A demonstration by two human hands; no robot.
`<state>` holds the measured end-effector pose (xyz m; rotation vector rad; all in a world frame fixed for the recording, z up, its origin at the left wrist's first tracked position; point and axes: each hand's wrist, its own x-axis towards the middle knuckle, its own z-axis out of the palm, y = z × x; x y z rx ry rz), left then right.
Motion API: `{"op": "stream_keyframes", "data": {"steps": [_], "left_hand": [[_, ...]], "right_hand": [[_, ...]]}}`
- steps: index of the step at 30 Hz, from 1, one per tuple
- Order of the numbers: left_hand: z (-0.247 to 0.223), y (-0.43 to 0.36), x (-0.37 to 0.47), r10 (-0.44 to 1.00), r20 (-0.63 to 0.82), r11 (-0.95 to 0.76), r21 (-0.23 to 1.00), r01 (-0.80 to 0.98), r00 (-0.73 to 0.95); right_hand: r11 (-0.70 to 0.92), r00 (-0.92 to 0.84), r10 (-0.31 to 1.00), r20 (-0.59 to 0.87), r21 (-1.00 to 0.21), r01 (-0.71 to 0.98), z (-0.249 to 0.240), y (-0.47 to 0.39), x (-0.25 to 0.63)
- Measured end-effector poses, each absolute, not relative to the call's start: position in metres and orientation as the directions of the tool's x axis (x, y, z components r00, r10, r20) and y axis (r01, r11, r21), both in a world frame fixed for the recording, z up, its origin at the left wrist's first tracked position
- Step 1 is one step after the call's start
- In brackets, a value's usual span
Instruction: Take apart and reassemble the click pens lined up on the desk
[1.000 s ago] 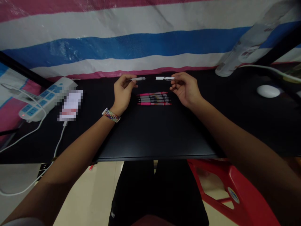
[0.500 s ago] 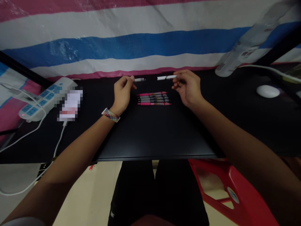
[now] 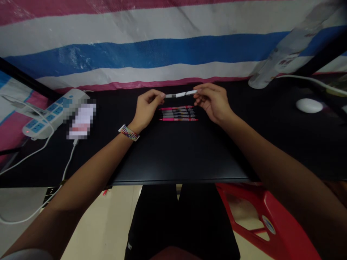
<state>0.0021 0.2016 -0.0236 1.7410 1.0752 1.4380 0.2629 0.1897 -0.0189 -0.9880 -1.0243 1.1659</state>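
Note:
My left hand [image 3: 148, 107] pinches a pen [image 3: 170, 96], whose pale body with a grey band shows past the fingertips. My right hand [image 3: 214, 102] is closed in a pinch on a long white pen cap [image 3: 181, 94] with dark marks. Cap and pen meet end to end in one line; how deep the pen sits inside cannot be seen. Just below, a row of several pens [image 3: 177, 113] with pink and grey barrels lies side by side on the black desk [image 3: 179, 151].
To the left are a white power strip [image 3: 54, 113], a blurred-out phone-like object [image 3: 82, 121] and a white cable [image 3: 69, 159]. A white mouse [image 3: 309, 105] and a clear plastic bottle [image 3: 260, 77] stand right. Below the desk edge is a red stool [image 3: 284, 220].
My hands have drawn together, the left moving right and the right moving slightly left. The gap between pen and cap has closed. The row of pens has stayed put.

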Motion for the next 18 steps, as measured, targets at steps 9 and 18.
{"op": "stream_keyframes", "data": {"steps": [9, 18], "left_hand": [[-0.027, 0.198, 0.003, 0.862, 0.494, -0.507, 0.829, 0.238, 0.115], [-0.041, 0.209, -0.002, 0.806, 0.568, -0.591, 0.790, 0.166, 0.165]], "right_hand": [[0.130, 0.051, 0.991, 0.121, -0.966, -0.225, -0.013, 0.181, 0.254], [0.104, 0.023, 0.995, 0.102, -0.960, -0.261, -0.020, 0.185, 0.257]]}}
